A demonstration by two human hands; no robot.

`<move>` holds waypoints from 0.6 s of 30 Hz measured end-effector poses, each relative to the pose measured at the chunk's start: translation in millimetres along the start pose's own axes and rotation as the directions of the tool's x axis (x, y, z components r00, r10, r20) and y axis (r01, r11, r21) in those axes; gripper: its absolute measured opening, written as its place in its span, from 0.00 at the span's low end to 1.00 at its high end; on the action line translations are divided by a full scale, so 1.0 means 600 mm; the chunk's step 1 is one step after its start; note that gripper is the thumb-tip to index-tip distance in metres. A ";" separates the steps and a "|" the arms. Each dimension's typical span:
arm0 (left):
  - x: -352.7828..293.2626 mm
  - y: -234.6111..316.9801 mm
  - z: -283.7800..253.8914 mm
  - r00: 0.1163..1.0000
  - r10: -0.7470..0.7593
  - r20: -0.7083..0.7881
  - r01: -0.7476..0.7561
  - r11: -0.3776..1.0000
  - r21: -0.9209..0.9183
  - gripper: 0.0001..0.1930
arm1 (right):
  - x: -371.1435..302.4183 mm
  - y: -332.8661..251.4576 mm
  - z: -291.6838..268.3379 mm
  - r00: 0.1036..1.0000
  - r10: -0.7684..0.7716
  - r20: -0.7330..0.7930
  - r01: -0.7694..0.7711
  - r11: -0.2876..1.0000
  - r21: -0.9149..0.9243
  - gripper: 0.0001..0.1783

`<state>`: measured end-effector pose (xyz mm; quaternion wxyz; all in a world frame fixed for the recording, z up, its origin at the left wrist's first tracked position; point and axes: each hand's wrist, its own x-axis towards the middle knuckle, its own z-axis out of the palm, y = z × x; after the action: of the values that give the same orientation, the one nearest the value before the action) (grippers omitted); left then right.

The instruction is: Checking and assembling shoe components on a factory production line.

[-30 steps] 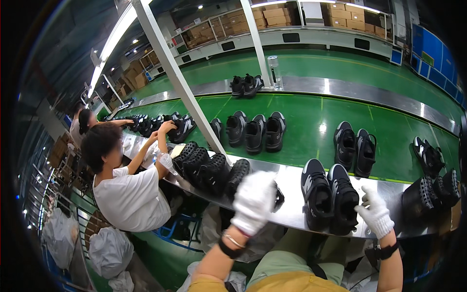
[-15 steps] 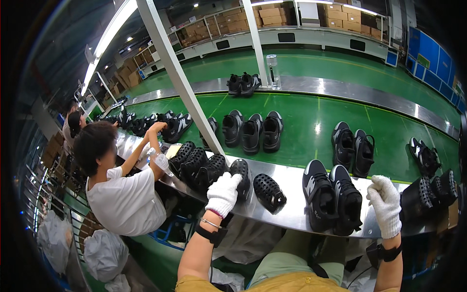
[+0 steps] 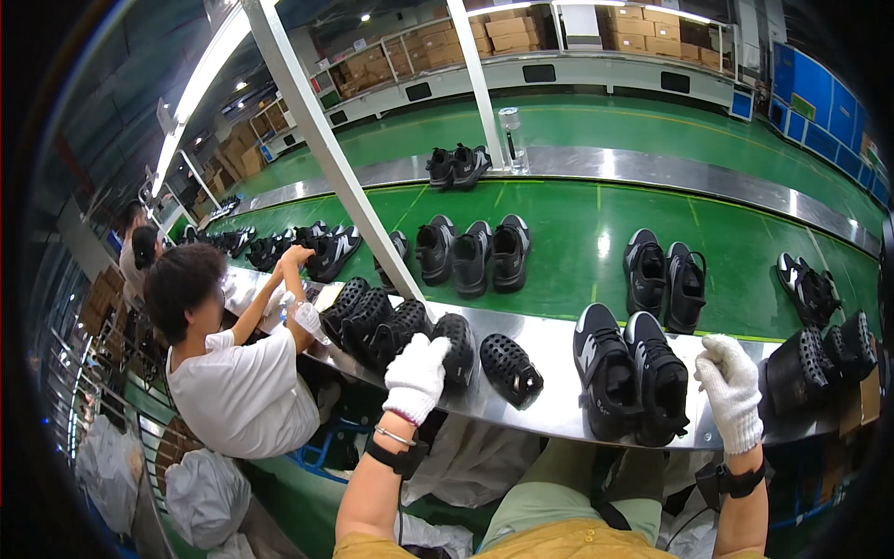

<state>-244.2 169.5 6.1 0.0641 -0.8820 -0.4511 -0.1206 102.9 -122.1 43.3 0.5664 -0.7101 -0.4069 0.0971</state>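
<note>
On the metal ledge in front of me stand a black perforated shoe-shaped shell (image 3: 453, 350) and, to its right, a second perforated shell (image 3: 511, 370) lying on its own. My left hand (image 3: 416, 373), in a white knit glove, is closed at the near left edge of the first shell; its fingertips are partly hidden. A pair of black sneakers with grey toes, a left shoe (image 3: 607, 373) and a right shoe (image 3: 659, 380), stands on the ledge between my hands. Beside the right shoe, my gloved right hand (image 3: 730, 389) is raised with its fingers curled, nothing visible in them.
More perforated shells (image 3: 372, 321) crowd the ledge at left, others (image 3: 819, 363) at right. Black sneakers (image 3: 470, 253) stand on the green surface (image 3: 568, 224) beyond. A white post (image 3: 345, 168) rises at left, near a seated co-worker (image 3: 237, 373). Plastic bags hang below.
My left hand has shifted slightly left, and the shell beside it sits a little nearer to me. My right hand stays almost in place. The whole view has turned slightly.
</note>
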 end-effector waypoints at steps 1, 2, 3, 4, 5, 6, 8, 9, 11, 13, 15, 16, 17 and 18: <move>-0.002 -0.002 -0.003 0.999 -0.014 -0.040 0.012 0.999 -0.040 0.15 | -0.001 0.001 -0.001 1.000 -0.013 0.007 0.013 1.000 -0.006 0.15; -0.004 -0.003 -0.005 0.996 -0.047 -0.081 0.042 0.997 -0.068 0.15 | -0.002 0.001 -0.003 1.000 -0.026 0.015 0.026 0.999 -0.021 0.15; -0.006 -0.005 -0.007 0.992 -0.043 -0.120 0.036 0.998 -0.054 0.14 | -0.003 0.000 -0.004 0.999 0.038 0.001 -0.038 0.997 -0.064 0.16; -0.009 -0.005 -0.010 0.991 -0.020 -0.134 0.012 0.998 -0.061 0.14 | -0.005 -0.003 -0.005 0.999 -0.037 0.024 0.038 0.999 -0.033 0.16; -0.011 -0.005 -0.013 0.979 -0.045 -0.200 0.034 0.998 -0.057 0.13 | -0.008 -0.007 -0.004 0.998 -0.065 0.027 0.066 0.996 -0.065 0.15; -0.014 -0.001 -0.018 0.975 -0.077 -0.211 0.063 0.996 -0.070 0.13 | -0.013 -0.014 0.001 0.997 -0.069 0.023 0.071 0.993 -0.092 0.15; -0.022 0.012 -0.036 0.907 -0.014 -0.420 -0.034 0.994 -0.106 0.14 | -0.025 -0.035 0.017 0.961 -0.276 -0.005 0.267 0.932 -0.246 0.13; -0.031 0.024 -0.048 0.874 0.009 -0.486 -0.073 0.991 -0.112 0.15 | -0.036 -0.048 0.030 0.960 -0.280 -0.023 0.266 0.934 -0.239 0.11; -0.054 0.069 -0.073 0.812 0.017 -0.583 -0.135 0.978 -0.159 0.17 | -0.066 -0.082 0.072 0.984 -0.177 0.013 0.178 0.977 -0.114 0.15; -0.078 0.136 -0.090 0.723 0.133 -0.678 -0.247 0.966 -0.074 0.20 | -0.073 -0.103 0.131 0.974 -0.154 0.166 0.145 0.987 0.069 0.25; -0.112 0.206 -0.099 0.746 0.218 -0.629 -0.369 0.922 -0.118 0.25 | -0.076 -0.111 0.177 0.910 0.179 0.375 -0.298 0.909 0.291 0.31; -0.125 0.233 -0.101 0.730 0.323 -0.603 -0.482 0.868 -0.119 0.26 | -0.071 -0.110 0.197 0.910 0.254 0.328 -0.364 0.868 0.339 0.32; -0.132 0.250 -0.103 0.740 0.364 -0.566 -0.555 0.806 -0.206 0.27 | -0.067 -0.103 0.193 0.899 0.289 0.329 -0.428 0.736 0.525 0.32; -0.136 0.260 -0.104 0.729 0.441 -0.523 -0.631 0.729 -0.266 0.28 | -0.060 -0.095 0.196 0.825 0.426 0.371 -0.561 0.536 0.631 0.31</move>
<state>-173.3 0.5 43.6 -0.0009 -0.9188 -0.1058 -0.3803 -17.6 -60.3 42.2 0.7081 -0.5053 -0.1649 0.4648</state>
